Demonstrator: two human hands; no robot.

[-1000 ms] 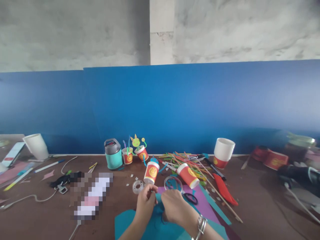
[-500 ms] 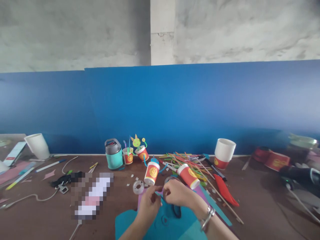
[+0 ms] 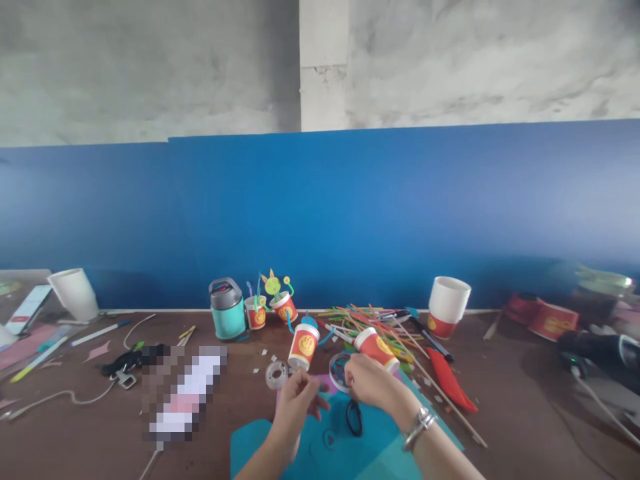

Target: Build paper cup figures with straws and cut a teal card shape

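Note:
My left hand (image 3: 299, 402) is over the teal sheet (image 3: 280, 453), its fingers loosely curled and apart; nothing shows clearly in it. My right hand (image 3: 374, 383), with a silver bracelet on the wrist, is beside a clear round ring (image 3: 334, 375) with blue pieces inside. Its fingers are curled in, and what they grip, if anything, is hidden. A dark oval loop (image 3: 354, 419) and a small teal coil (image 3: 329, 439) lie on the sheet. Just beyond the hands stand a red-and-white paper cup (image 3: 303, 345) with blue arms and a tilted paper cup (image 3: 373, 348).
A tape roll (image 3: 276, 375) lies left of the hands. Behind are a teal flask (image 3: 229, 313), a decorated cup (image 3: 283, 307), and a pile of coloured sticks (image 3: 357, 317). Stacked cups (image 3: 449, 300) and a red strip (image 3: 447, 380) are at right, a phone-like blurred item (image 3: 187, 393) at left.
My hands, close together over a blue strip before, have moved apart. The right went right and slightly away to the clear ring; the left opened its fingers a little. The dark loop is more exposed.

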